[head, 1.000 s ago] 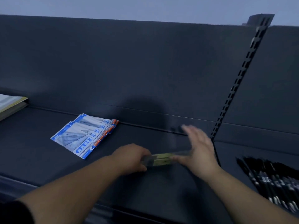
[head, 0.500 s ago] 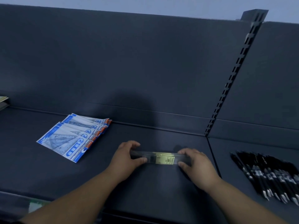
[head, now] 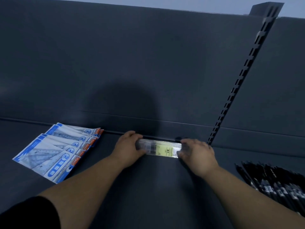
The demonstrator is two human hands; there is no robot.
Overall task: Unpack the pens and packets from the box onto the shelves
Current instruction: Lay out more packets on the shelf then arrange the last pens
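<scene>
Both arms extended, left hand [head: 128, 147] and right hand [head: 197, 154] grasping ends of blurred, perhaps plastic packet [head: 163, 149]

Circled "2" on blue packets [head: 54, 156]

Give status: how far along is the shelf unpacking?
Done: fanned blue-and-white flat packets lie on the left part of the dark shelf; black pens are heaped in the right bay. In hand: left hand and right hand grip the ends of a clear plastic pack with a yellow label, near the shelf's back wall. Left: unknown; the box is out of view.
</scene>
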